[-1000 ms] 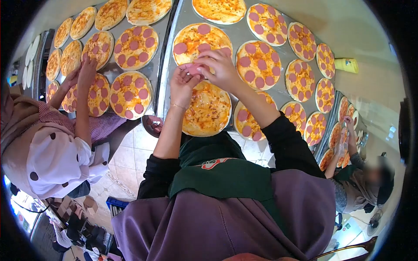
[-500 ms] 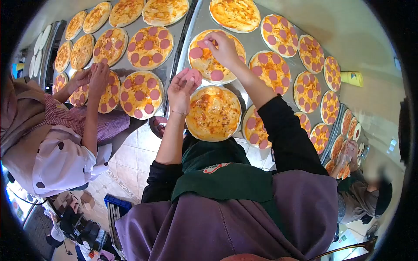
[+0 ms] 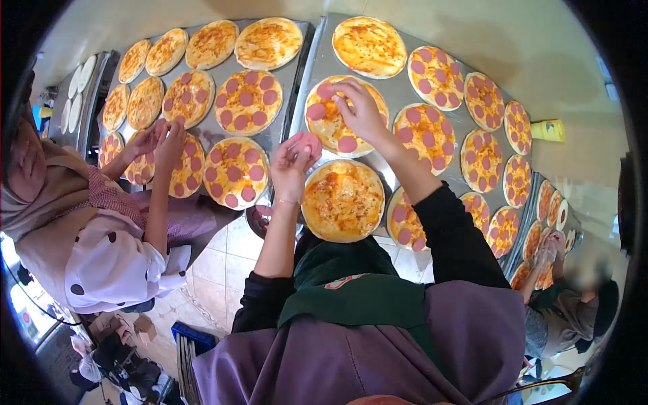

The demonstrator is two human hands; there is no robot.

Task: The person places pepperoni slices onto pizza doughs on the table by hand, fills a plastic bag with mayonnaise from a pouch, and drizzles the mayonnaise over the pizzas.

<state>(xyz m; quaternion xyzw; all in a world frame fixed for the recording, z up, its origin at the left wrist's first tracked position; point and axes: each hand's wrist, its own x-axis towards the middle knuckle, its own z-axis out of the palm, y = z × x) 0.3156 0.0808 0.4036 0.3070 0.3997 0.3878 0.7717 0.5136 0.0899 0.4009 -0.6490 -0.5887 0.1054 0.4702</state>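
My left hand point(image 3: 289, 172) holds a small stack of pink sausage slices point(image 3: 309, 145) at the near left edge of the metal table. Over a partly topped pizza point(image 3: 331, 127), my right hand point(image 3: 358, 111) has its fingers closed at a sausage slice point(image 3: 325, 90) near the pizza's upper left; whether it still grips that slice is hard to see. Other slices lie on the same pizza at its left and lower side. Just below it is a pizza point(image 3: 344, 202) with sauce and cheese and no slices.
More pizzas cover my table point(image 3: 322, 50) and the left one point(image 3: 297, 81). A co-worker point(image 3: 115, 250) works at the left, another person point(image 3: 570, 310) at the far right. A bowl with slices point(image 3: 258, 219) is below my left wrist; a yellow container point(image 3: 548, 131) stands right.
My hands have separated. The right one has moved up over the pizza, while the left keeps the stack. A slice now shows at the pizza's lower edge, and the whole view has shifted.
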